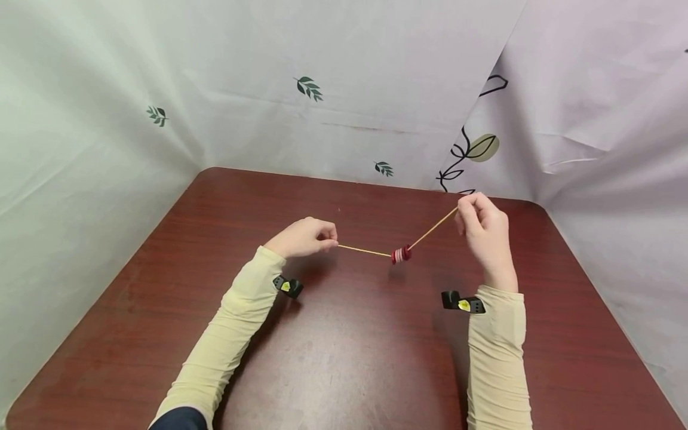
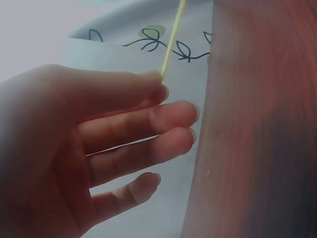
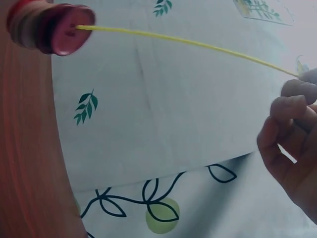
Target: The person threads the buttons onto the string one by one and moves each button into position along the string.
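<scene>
A yellow string (image 1: 433, 229) runs between the two hands and sags in the middle. Threaded on it is a small stack of red and pale buttons (image 1: 401, 255), hanging just above the table; in the right wrist view the end button (image 3: 73, 30) shows holes with the string passing through. My left hand (image 1: 307, 237) pinches one end of the string between thumb and index finger, its other fingers loosely bent in the left wrist view. Higher up and to the right, my right hand (image 1: 486, 236) pinches the other end with its fingertips.
A dark reddish-brown wooden table (image 1: 333, 346) lies under both arms. White cloth (image 1: 258, 143) with leaf prints hangs behind and at the sides of it. Each wrist wears a small black camera strap, such as the left one (image 1: 288, 286).
</scene>
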{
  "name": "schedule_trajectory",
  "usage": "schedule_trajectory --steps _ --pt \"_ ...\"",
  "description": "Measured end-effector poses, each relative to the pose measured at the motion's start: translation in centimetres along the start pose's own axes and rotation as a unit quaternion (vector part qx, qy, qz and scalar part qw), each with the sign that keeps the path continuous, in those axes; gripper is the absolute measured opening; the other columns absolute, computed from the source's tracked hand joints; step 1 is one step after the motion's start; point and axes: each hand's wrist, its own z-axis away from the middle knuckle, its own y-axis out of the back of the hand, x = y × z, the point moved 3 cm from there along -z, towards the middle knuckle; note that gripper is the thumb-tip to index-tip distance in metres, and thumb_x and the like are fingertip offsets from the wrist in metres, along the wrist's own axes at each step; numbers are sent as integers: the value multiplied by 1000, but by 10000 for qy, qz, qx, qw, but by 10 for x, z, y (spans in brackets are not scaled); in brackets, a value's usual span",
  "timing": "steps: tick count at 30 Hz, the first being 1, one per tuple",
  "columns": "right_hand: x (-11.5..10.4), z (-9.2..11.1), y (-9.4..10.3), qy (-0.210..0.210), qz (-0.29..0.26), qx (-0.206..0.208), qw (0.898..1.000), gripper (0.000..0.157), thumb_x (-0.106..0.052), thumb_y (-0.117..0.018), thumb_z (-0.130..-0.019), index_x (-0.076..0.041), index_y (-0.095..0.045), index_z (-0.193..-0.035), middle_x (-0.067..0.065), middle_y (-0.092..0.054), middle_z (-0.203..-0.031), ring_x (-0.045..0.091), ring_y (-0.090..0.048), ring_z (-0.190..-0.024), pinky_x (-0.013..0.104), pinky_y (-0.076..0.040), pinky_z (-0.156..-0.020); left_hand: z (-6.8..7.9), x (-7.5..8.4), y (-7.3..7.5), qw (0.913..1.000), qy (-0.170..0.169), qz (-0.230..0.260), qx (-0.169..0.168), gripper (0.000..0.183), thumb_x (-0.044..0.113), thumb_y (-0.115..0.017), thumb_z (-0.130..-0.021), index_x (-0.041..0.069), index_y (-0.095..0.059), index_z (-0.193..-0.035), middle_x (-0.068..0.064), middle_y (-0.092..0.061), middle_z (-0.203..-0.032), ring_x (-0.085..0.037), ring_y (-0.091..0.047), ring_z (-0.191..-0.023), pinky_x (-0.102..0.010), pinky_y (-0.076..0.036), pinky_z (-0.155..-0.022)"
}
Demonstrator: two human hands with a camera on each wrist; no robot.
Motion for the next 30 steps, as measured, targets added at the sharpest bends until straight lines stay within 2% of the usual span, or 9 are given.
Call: schedule_trajectory --steps 3,8,14,18,20,23,25,27,30 --pt "-3 1 2 58 -951 310 9950 21 -12 -52 -99 -5 -54 -79 -8 -47 -55 9 -43 -50 20 -34 -50 -1 -1 -2 10000 33 -16 -74 9 19 -63 -92 13 -64 -85 -5 -69 -73 -9 -51 -62 -24 -40 -63" --pt "-9 2 4 363 -2143 436 9751 17 -11 -53 -99 -10 -54 -81 -1 -49 -59 14 -45 -55 21 -37 -55 -4 -4 -8 9995 108 42 -287 10 18 -62 -92 10 -67 -90 -4 -68 -73 -9 -50 -62 -24 -40 -61" --pt "-12 3 5 394 -2733 382 9603 14 -7 -53 -98 -5 -52 -84 3 -52 -63 17 -47 -59 22 -41 -60 -6 -7 -15 9983 293 8 -501 9 19 -62 -93 12 -66 -89 0 -67 -73 -9 -51 -63 -24 -41 -62" --pt "-12 3 6 370 -2786 392 9589 14 -7 -52 -98 -8 -53 -84 2 -52 -63 18 -47 -59 23 -41 -60 -6 -12 -15 9982 326 -15 -503 10 20 -62 -93 12 -65 -87 1 -66 -71 -9 -51 -63 -24 -41 -62" --pt "-10 2 6 333 -2685 315 9622 14 -7 -53 -98 -8 -54 -84 2 -52 -62 18 -47 -59 23 -41 -60 -5 -14 -14 9984 319 -20 -472 10 19 -62 -92 12 -65 -87 1 -66 -71 -10 -51 -64 -24 -41 -62" --pt "-1 1 6 107 -2080 180 9779 15 -10 -53 -99 -9 -54 -84 2 -52 -61 16 -47 -59 23 -38 -59 -3 -16 -8 9989 277 -41 -364 9 18 -61 -92 12 -65 -86 0 -66 -73 -10 -52 -65 -25 -41 -64" --pt "7 -1 7 -106 -1327 84 9911 16 -13 -53 -99 -8 -55 -84 -1 -52 -59 13 -47 -57 22 -36 -57 -1 -15 -3 9994 265 -24 -235 9 17 -61 -92 12 -65 -86 -2 -68 -74 -10 -53 -66 -26 -41 -65" --pt "18 -2 8 -295 -441 -101 9985 18 -17 -53 -99 -6 -55 -85 -5 -51 -58 9 -46 -54 21 -35 -54 1 -14 3 9996 272 71 -85 9 18 -61 -92 12 -63 -85 -3 -69 -75 -11 -55 -67 -26 -42 -67" --pt "33 -3 8 -426 760 -511 9949 24 -25 -52 -100 -5 -56 -86 -8 -50 -58 6 -45 -52 22 -35 -52 4 -9 12 9990 294 324 104 10 19 -60 -93 13 -62 -86 0 -71 -79 -12 -58 -71 -28 -44 -71"
